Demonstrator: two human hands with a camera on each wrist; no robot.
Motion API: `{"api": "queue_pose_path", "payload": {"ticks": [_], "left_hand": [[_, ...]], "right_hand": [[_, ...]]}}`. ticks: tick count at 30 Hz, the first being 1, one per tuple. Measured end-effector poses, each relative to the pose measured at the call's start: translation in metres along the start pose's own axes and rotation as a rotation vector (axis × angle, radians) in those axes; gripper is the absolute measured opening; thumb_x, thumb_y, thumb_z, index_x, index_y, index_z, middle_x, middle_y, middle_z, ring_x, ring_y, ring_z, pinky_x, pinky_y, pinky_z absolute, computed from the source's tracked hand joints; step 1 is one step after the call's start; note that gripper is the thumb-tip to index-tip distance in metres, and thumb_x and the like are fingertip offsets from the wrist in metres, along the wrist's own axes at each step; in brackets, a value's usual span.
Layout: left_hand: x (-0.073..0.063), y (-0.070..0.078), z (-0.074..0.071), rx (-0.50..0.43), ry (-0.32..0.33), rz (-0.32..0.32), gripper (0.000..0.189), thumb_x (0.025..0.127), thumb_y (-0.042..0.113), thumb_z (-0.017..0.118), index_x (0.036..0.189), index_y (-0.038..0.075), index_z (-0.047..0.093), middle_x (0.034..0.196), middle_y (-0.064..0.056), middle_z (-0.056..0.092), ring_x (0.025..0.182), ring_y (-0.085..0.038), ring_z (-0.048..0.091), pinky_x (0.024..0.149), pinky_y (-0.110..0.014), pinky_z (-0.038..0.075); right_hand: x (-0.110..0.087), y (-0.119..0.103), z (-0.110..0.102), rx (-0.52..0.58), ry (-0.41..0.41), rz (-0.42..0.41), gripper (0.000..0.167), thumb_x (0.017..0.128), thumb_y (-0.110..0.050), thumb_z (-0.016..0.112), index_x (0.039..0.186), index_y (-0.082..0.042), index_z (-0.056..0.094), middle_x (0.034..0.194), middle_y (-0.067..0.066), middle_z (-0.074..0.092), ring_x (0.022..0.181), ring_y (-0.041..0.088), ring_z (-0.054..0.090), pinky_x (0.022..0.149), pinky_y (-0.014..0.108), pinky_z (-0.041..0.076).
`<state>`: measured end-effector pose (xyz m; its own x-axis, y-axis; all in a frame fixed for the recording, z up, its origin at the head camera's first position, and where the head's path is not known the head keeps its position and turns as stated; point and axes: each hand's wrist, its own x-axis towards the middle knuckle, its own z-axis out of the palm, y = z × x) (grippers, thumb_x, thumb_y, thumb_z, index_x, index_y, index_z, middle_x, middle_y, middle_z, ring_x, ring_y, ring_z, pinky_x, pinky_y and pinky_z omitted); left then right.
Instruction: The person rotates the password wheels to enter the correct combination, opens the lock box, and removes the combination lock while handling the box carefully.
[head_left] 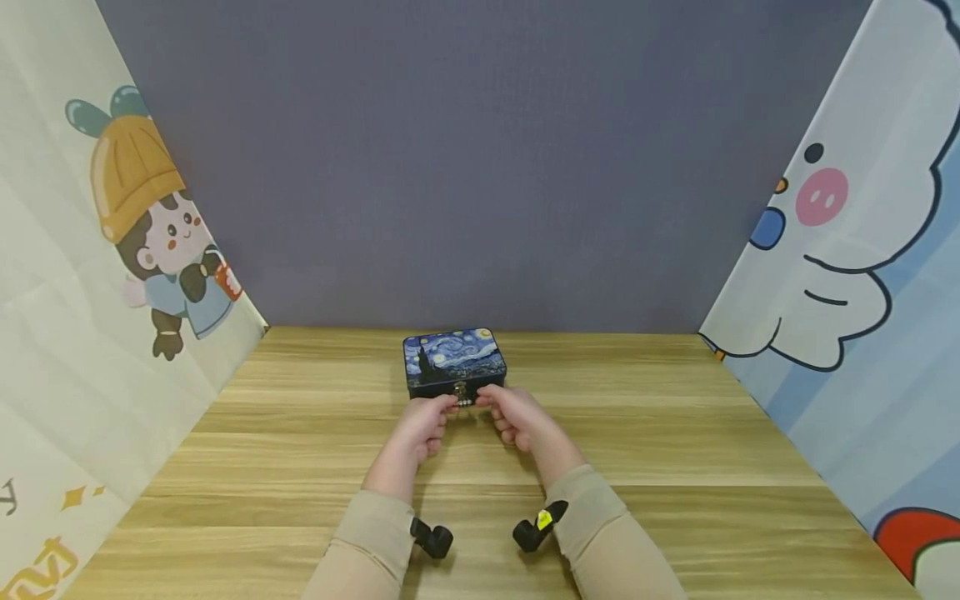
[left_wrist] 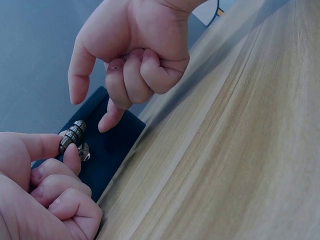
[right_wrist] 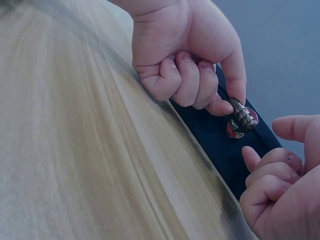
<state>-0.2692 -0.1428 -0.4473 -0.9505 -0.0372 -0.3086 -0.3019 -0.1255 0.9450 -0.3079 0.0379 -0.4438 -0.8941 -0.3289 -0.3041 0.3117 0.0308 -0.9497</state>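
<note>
A small tin box [head_left: 453, 354] with a starry-night painting on its lid sits at the back of the table, lid down. On its dark front hangs a metal combination padlock [right_wrist: 244, 116] with several number rings, beside a shiny latch [right_wrist: 234, 130]. My left hand [head_left: 422, 425] pinches one end of the padlock between thumb and index finger, its other fingers folded in. The right hand [head_left: 519, 417] is just right of the lock. In the right wrist view its thumb and index finger stand apart with nothing between them, the other fingers curled.
The wooden table [head_left: 300, 467] runs back to a grey panel [head_left: 480, 167] close behind the box. Printed cloth sheets [head_left: 60, 275] stand at both sides. Each sleeve carries a small black wrist camera [head_left: 433, 540].
</note>
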Motion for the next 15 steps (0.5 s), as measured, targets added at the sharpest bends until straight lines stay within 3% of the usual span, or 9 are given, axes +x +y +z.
{"api": "queue_pose_path", "payload": {"ticks": [15], "left_hand": [[-0.0008, 0.0006, 0.0012, 0.011, 0.001, 0.017, 0.035, 0.099, 0.023, 0.059, 0.111, -0.010, 0.061, 0.057, 0.009, 0.030, 0.043, -0.004, 0.019, 0.040, -0.021, 0.019]], "right_hand": [[-0.0012, 0.0014, 0.0054, -0.047, -0.010, -0.022, 0.036, 0.090, -0.029, 0.071, 0.106, 0.002, 0.064, 0.056, -0.008, 0.032, 0.046, 0.007, 0.025, 0.041, 0.022, 0.021]]}}
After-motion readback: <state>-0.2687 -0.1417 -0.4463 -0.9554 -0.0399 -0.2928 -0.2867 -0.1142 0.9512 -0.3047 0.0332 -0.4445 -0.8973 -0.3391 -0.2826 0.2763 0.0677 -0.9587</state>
